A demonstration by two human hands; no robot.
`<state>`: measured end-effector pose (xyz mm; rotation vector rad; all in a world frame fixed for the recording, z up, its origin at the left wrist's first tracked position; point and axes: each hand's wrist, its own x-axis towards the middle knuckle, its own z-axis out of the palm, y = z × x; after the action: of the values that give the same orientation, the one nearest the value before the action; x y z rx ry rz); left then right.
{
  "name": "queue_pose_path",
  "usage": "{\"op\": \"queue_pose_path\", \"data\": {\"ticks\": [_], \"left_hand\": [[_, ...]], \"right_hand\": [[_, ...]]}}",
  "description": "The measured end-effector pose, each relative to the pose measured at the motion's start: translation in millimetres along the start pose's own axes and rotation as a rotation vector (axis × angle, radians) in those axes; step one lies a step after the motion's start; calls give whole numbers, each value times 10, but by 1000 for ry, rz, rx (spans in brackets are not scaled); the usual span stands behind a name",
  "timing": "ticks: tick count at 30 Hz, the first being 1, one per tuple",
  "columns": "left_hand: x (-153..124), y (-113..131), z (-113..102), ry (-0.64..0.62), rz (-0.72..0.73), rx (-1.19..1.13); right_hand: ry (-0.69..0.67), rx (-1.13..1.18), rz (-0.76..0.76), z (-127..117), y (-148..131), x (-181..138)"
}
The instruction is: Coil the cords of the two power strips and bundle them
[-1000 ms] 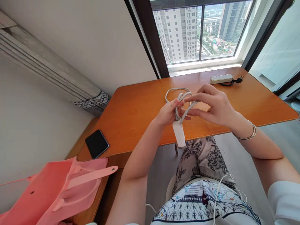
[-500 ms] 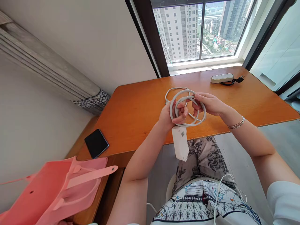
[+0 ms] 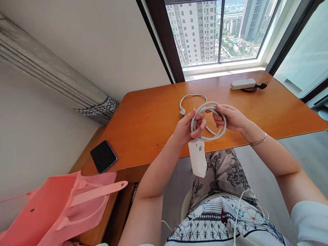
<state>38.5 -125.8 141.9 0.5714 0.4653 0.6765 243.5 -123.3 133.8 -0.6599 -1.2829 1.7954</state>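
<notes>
A white power cord is coiled in several loops between my two hands, above the front edge of the table. My left hand is closed around the left side of the loops. On the right side, my right hand pinches the coil between thumb and fingers. From the cord's end a white power strip hangs below my left hand, in front of my lap. The cord's other end runs out onto the table, where its white plug lies just beyond my left hand.
On the wooden table, a second power strip with a black plug lies at the back right. A black tablet-like device rests at the left edge, near an open pink bag. A window stands behind.
The loops have been drawn closer together into a tighter coil, shifting slightly right. My right hand has moved a little right and down. More of the plug on the table shows.
</notes>
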Motion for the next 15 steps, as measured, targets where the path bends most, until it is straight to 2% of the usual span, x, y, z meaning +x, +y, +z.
{"op": "queue_pose_path", "data": {"ticks": [9, 11, 15], "left_hand": [[-66, 29, -7, -25, 88, 0], [-66, 34, -11, -13, 89, -17], [-56, 27, -15, 19, 71, -63]], "right_hand": [[51, 90, 223, -125, 120, -35], [55, 98, 213, -111, 146, -51], [82, 87, 98, -54, 180, -65]]}}
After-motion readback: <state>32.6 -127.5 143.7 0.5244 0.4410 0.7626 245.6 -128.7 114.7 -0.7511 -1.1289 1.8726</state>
